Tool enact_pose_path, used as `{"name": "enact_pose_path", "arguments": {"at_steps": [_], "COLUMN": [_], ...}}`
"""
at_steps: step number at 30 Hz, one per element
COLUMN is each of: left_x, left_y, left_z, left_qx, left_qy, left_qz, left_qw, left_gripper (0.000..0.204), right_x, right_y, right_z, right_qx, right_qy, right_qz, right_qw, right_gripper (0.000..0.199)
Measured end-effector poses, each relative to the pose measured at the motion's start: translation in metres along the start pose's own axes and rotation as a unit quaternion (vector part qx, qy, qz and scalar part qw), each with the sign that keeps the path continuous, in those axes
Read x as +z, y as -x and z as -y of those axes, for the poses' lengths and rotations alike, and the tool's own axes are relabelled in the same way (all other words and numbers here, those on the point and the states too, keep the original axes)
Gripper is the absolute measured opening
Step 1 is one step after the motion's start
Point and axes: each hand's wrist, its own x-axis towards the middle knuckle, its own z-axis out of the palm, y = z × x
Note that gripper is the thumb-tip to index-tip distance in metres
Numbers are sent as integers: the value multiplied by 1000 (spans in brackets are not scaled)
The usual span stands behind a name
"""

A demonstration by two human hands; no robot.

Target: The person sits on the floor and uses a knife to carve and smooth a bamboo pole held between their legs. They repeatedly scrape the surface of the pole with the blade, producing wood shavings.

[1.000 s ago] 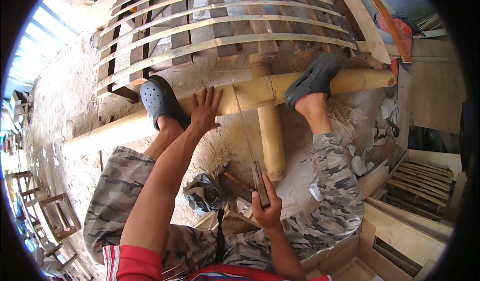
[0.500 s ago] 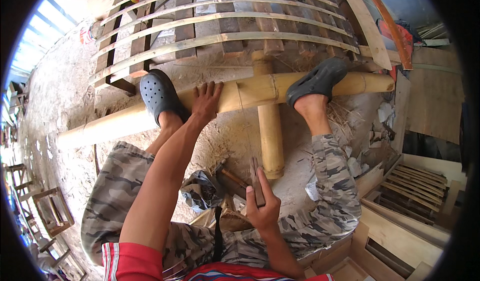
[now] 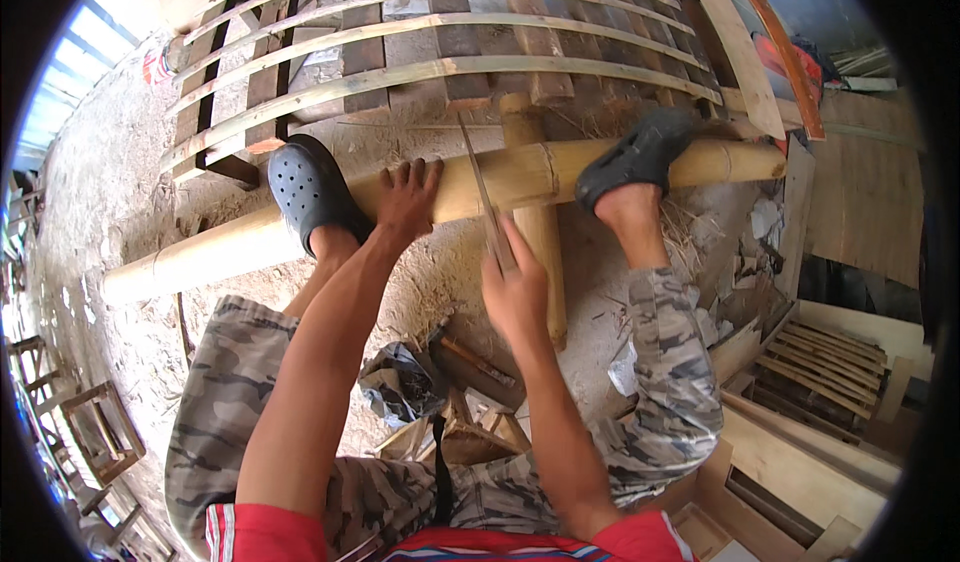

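Note:
A thick yellow bamboo pole (image 3: 215, 246) lies across in front of me, resting over a shorter bamboo piece (image 3: 543, 252). My left hand (image 3: 407, 200) presses flat on the pole, its fingers stretched out. In my right hand (image 3: 517, 287) is the handle of a narrow-bladed handsaw (image 3: 478, 174). Its blade crosses the pole just right of my left hand, with the tip beyond the far side. Both my feet, in dark clogs, bear on the pole: the left clog (image 3: 308, 187) beside my left hand, the right clog (image 3: 637, 162) farther along.
A rack of bamboo slats on wooden beams (image 3: 420, 68) stands just beyond the pole. Between my legs lie a black plastic bag (image 3: 400, 382) and a wooden-handled tool (image 3: 475, 360). Wooden boxes and boards (image 3: 800, 467) fill the lower right.
My right hand has pushed the saw forward, away from me, so its tip now passes beyond the pole. My left hand stays on the bamboo.

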Motion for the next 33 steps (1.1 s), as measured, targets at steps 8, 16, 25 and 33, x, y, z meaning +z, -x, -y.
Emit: {"name": "enact_pose_path", "arguments": {"at_steps": [8,16,25,33], "left_x": [18,11,28,-1], "left_y": [23,-3,16,3], "left_z": [30,8,29,19], "left_qx": [-17,14,4,11], "left_qy": [-66,-21,-62,-25], "left_qz": [-55,-36,-85,-16], "left_qw": [996,999,994,999], "left_gripper": [105,102,107,112], "right_x": [5,14,3,8], "right_y": [21,-20,5,10], "right_z": [34,7,36,0], "right_qx": [0,27,98,0], "right_qy": [-38,34,-16,-36], "right_qz": [31,11,90,2], "right_qw": [999,999,991,999], "right_gripper": [49,52,51,52]}}
